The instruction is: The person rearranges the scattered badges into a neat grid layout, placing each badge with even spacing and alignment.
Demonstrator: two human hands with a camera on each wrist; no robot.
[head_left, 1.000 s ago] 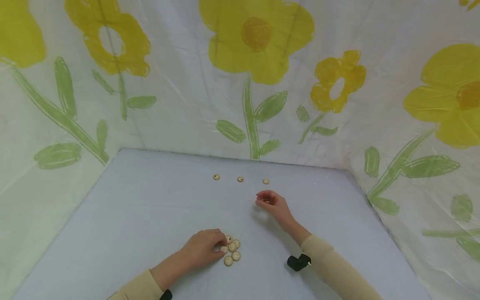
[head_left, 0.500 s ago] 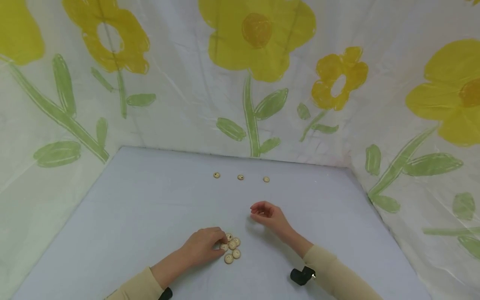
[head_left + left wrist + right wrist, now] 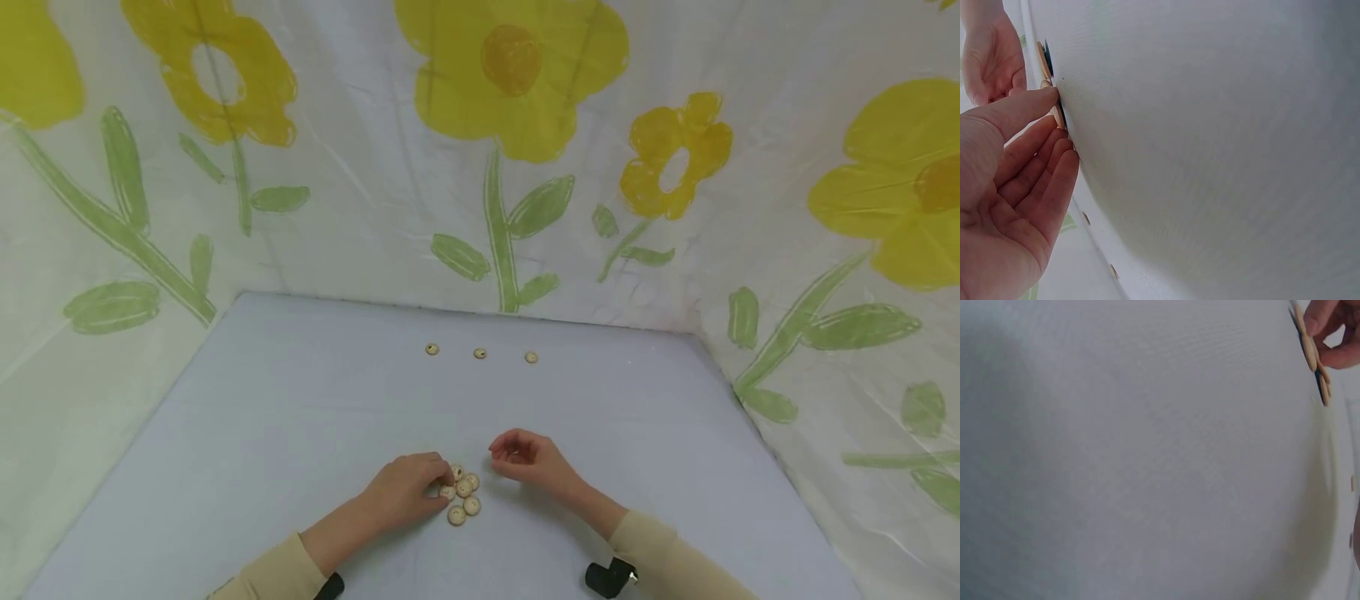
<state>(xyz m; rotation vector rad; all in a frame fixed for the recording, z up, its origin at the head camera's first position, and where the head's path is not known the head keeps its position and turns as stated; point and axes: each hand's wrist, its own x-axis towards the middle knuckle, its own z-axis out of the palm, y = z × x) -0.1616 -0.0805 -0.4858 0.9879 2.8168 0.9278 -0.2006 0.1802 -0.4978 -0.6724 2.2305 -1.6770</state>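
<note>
Fabric backdrop (image 3: 345, 217): pale, filling the upper part of the frame, with yellow flowers (image 3: 258, 92) on green stems from the upper left to the right edge.
Table (image 3: 300, 383): smooth grey-blue top below the backdrop, spreading from the lower left to the lower right.
Left sleeve (image 3: 272, 575): beige, at the bottom edge left of centre, a black wrist device (image 3: 330, 588) beside its cuff.
Left hand (image 3: 401, 493): lower centre, a little left; grasping, with thumb and fingers curled about a wooden disc (image 3: 447, 492) at the left side of the pile; how tightly, I cannot tell.
Disc row (image 3: 480, 353): three round wooden discs, spaced apart side by side just below the middle of the frame; dark spots show on the two at left.
Disc pile (image 3: 464, 487): lower centre, between the hands; six round wooden discs visible, clustered, some overlapping.
Right hand (image 3: 528, 458): near the pile, to its right and apart from it; released, fingers loosely bent.
Right sleeve (image 3: 675, 550): beige, running to the bottom edge right of centre, with another black device (image 3: 611, 577) at the wrist.
</note>
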